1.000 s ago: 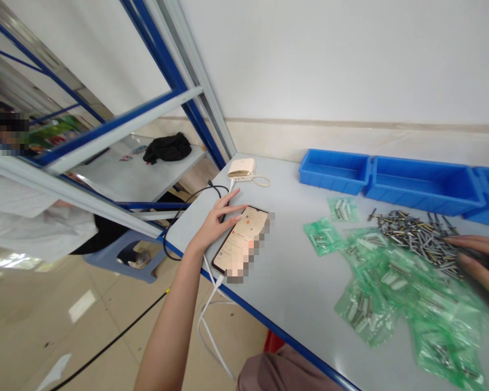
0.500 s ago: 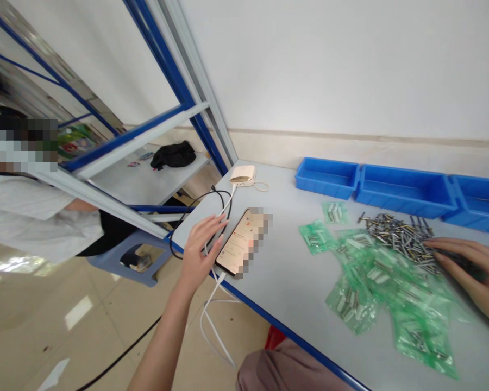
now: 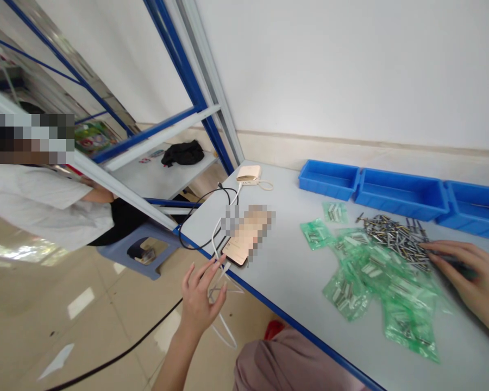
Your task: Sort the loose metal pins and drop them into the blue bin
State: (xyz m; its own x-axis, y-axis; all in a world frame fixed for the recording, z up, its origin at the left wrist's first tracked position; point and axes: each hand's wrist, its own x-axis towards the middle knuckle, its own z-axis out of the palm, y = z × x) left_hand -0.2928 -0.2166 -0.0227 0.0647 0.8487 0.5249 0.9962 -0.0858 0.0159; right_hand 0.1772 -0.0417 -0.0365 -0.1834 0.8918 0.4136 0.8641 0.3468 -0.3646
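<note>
My left hand [image 3: 201, 296] hovers open off the table's front edge, fingers spread, fingertips just short of a phone [image 3: 244, 241] lying screen-up on the grey table [image 3: 285, 282]. A white cable [image 3: 217, 241] runs from the phone's near end. My right hand [image 3: 470, 274] lies at the far right with fingers stretched over a pile of small metal pins [image 3: 395, 236]; its fingers cover something dark that I cannot make out. Several green plastic bags of pins [image 3: 375, 282] are spread in front of the pile.
Three blue bins [image 3: 399, 193] line the back of the table. A beige charger block [image 3: 248, 174] sits at the far left corner with a black cable [image 3: 199, 203]. A blue-and-grey rack frame [image 3: 179, 76] rises at left; a person in white [image 3: 44, 203] sits beyond it by a stool [image 3: 142, 250].
My left hand has come off the phone screen and drawn back toward me, past the table edge. The view has shifted right. My right hand stays on the pin pile.
</note>
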